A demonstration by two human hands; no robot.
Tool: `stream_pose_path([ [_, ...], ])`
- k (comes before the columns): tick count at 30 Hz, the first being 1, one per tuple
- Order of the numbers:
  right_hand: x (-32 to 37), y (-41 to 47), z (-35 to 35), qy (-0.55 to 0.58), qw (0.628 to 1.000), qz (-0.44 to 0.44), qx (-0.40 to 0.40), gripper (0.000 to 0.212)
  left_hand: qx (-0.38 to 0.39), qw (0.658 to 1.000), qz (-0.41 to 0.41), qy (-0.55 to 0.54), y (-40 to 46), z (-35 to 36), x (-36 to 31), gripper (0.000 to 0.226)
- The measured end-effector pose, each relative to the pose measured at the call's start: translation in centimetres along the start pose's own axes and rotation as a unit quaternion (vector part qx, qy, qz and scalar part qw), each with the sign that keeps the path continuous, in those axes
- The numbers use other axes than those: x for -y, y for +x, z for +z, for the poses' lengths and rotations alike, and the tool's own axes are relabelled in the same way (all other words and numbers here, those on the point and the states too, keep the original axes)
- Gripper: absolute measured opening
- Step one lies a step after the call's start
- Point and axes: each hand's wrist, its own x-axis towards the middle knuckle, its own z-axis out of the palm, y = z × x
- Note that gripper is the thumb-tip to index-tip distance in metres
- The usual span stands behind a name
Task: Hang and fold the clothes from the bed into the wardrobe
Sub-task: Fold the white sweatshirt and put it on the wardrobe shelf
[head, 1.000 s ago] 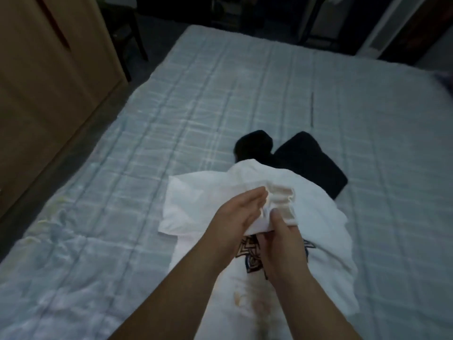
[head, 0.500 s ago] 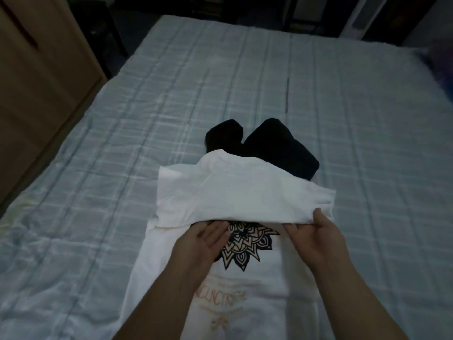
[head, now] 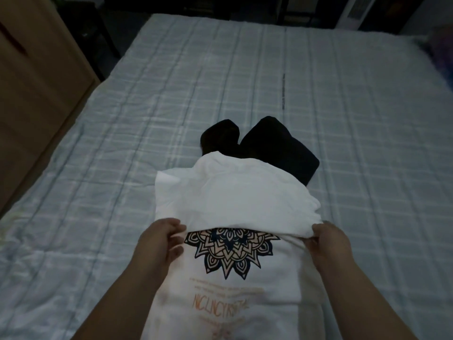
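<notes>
A white T-shirt (head: 232, 192) with a dark mandala print and orange lettering lies on the bed (head: 343, 119), its top part folded back toward me over the print. My left hand (head: 159, 239) pinches the folded edge at its left end. My right hand (head: 331, 241) grips the same edge at the right end. Beyond the shirt lies a dark garment (head: 269, 143), partly covered by the white fabric.
The wooden wardrobe (head: 31, 94) stands to the left of the bed, its door shut in view. A narrow floor gap runs between it and the bed. Dark furniture (head: 98, 33) stands past the bed's far left corner.
My hands moved from the shirt's middle out to the two ends of the folded edge. The fold now lies flatter and more of the mandala print shows.
</notes>
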Motion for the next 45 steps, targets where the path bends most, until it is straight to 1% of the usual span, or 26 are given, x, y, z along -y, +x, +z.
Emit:
stream_pose_path([
  [2, 0.1, 0.6, -0.4, -0.104, 0.986, -0.093, -0.088, 0.071, -0.056, 0.988, 0.117, 0.079, 1.3, -0.4, -0.8, 0.022],
  [3, 0.1, 0.8, -0.4, -0.177, 0.964, -0.168, -0.107, 0.073, -0.088, 0.967, 0.191, 0.146, 2.2, -0.6, -1.1, 0.024],
  [4, 0.2, 0.6, -0.2, -0.239, 0.934, -0.247, -0.096, 0.068, -0.11, 0.934, 0.255, 0.226, 3.4, -1.0, -1.2, 0.028],
  [5, 0.2, 0.4, 0.3, -0.284, 0.901, -0.32, -0.062, 0.062, -0.115, 0.894, 0.311, 0.303, 4.7, -1.3, -1.4, 0.033],
  [6, 0.1, 0.2, 1.0, -0.318, 0.872, -0.372, -0.01, 0.058, -0.093, 0.856, 0.353, 0.365, 6.2, -1.4, -1.6, 0.038],
  [7, 0.0, 0.2, 1.9, -0.359, 0.844, -0.395, 0.05, 0.056, -0.051, 0.832, 0.367, 0.413, 7.6, -1.2, -1.9, 0.042],
  [9, -0.8, 1.3, 2.8, -0.473, 0.781, -0.382, 0.141, 0.054, 0.027, 0.8, 0.337, 0.495, 10.5, -0.6, -2.1, 0.049],
  [10, -1.4, 2.2, 2.9, -0.524, 0.76, -0.35, 0.16, 0.051, 0.057, 0.79, 0.314, 0.523, 11.9, -0.4, -2.0, 0.052],
  [11, -2.1, 3.0, 2.6, -0.543, 0.766, -0.302, 0.167, 0.047, 0.078, 0.787, 0.295, 0.536, 13.0, -0.3, -1.8, 0.053],
  [13, -3.2, 3.8, 1.6, -0.499, 0.814, -0.235, 0.185, 0.042, 0.113, 0.796, 0.27, 0.53, 14.6, -0.5, -1.2, 0.052],
  [16, -3.5, 3.7, 0.9, -0.425, 0.849, -0.238, 0.204, 0.037, 0.132, 0.832, 0.254, 0.475, 15.7, -1.0, -0.5, 0.047],
  [18, -2.7, 3.9, 1.2, -0.386, 0.878, -0.236, 0.155, 0.033, 0.094, 0.869, 0.246, 0.418, 16.0, -1.6, -0.8, 0.04],
  [19, -2.0, 4.4, 1.4, -0.367, 0.89, -0.249, 0.11, 0.028, 0.059, 0.875, 0.265, 0.401, 16.5, -2.0, -1.4, 0.035],
  [20, -1.1, 4.8, 1.8, -0.356, 0.892, -0.272, 0.068, 0.027, 0.027, 0.864, 0.302, 0.403, 16.9, -2.3, -2.3, 0.029],
  [22, 0.5, 6.0, 2.7, -0.384, 0.867, -0.315, 0.036, 0.04, 0.003, 0.812, 0.368, 0.452, 18.2, -2.5, -4.5, 0.033],
  [24, 1.4, 7.7, 3.8, -0.432, 0.85, -0.294, 0.061, 0.049, 0.018, 0.744, 0.395, 0.539, 19.8, -1.9, -6.4, 0.043],
  [25, 1.6, 8.6, 4.4, -0.467, 0.839, -0.268, 0.077, 0.052, 0.041, 0.729, 0.387, 0.563, 20.5, -1.5, -7.2, 0.047],
  [26, 1.7, 9.3, 5.0, -0.511, 0.814, -0.26, 0.089, 0.054, 0.067, 0.727, 0.371, 0.574, 20.9, -0.8, -7.9, 0.048],
  [28, 1.7, 10.7, 5.7, -0.615, 0.736, -0.272, 0.072, 0.056, 0.116, 0.72, 0.335, 0.597, 22.0, 0.3, -8.5, 0.05],
  [29, 1.8, 11.0, 5.9, -0.641, 0.717, -0.27, 0.055, 0.056, 0.125, 0.704, 0.313, 0.625, 22.7, 0.7, -8.7, 0.051],
  [31, 2.0, 11.4, 6.3, -0.645, 0.722, -0.247, 0.05, 0.057, 0.118, 0.669, 0.298, 0.67, 23.4, 1.6, -8.9, 0.054],
  [34, 2.3, 11.4, 6.3, -0.631, 0.738, -0.235, 0.056, 0.054, 0.095, 0.68, 0.278, 0.672, 23.8, 2.2, -8.9, 0.049],
  [37, 2.6, 11.2, 5.3, -0.62, 0.739, -0.257, 0.063, 0.028, 0.074, 0.665, 0.292, 0.684, 22.9, 2.1, -9.6, 0.032],
  [38, 2.8, 10.9, 4.9, -0.602, 0.747, -0.275, 0.059, 0.025, 0.065, 0.665, 0.311, 0.675, 22.2, 1.8, -10.2, 0.025],
  [42, 4.7, 8.9, 3.1, -0.495, 0.803, -0.331, 0.023, 0.02, 0.034, 0.716, 0.37, 0.591, 17.8, 0.0, -13.1, 0.003],
  [45, 5.9, 5.5, 1.7, -0.449, 0.81, -0.376, 0.028, 0.024, 0.044, 0.742, 0.394, 0.54, 13.8, -1.9, -14.0, 0.016],
])
